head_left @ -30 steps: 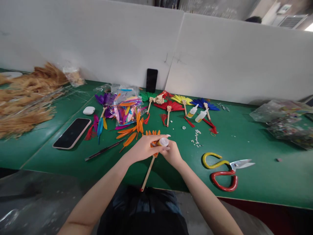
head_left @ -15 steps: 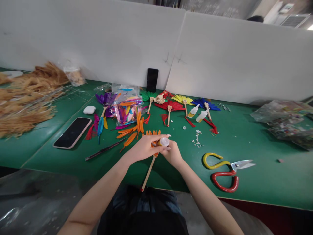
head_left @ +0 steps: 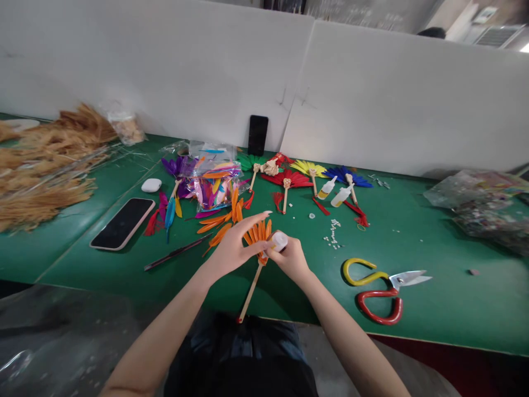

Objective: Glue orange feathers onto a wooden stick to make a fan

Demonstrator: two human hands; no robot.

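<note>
My right hand [head_left: 290, 257] grips a small white glue bottle [head_left: 279, 241], its base facing up toward me, over an orange feather fan [head_left: 258, 234]. The bottle's nozzle is hidden. My left hand [head_left: 231, 248] is open at the fan's left side, index finger raised above the feathers and thumb stretched close to the bottle. The fan's wooden stick [head_left: 250, 293] slants down past the table's front edge, with a red tip at its lower end. Left of the fan lie loose orange feathers [head_left: 215, 225].
Yellow-and-red-handled scissors [head_left: 392, 284] lie at right, near small white beads [head_left: 333, 234]. Finished fans, including a red fan [head_left: 288, 181], and two glue bottles [head_left: 342, 196] stand behind. A phone [head_left: 123, 224], tweezers [head_left: 177, 252] and tan fibre bundles [head_left: 45, 171] are at left.
My left hand has let go of the bottle area and spread, its index finger lifting up and left. More of the orange fan shows. My right hand keeps the bottle almost in place.
</note>
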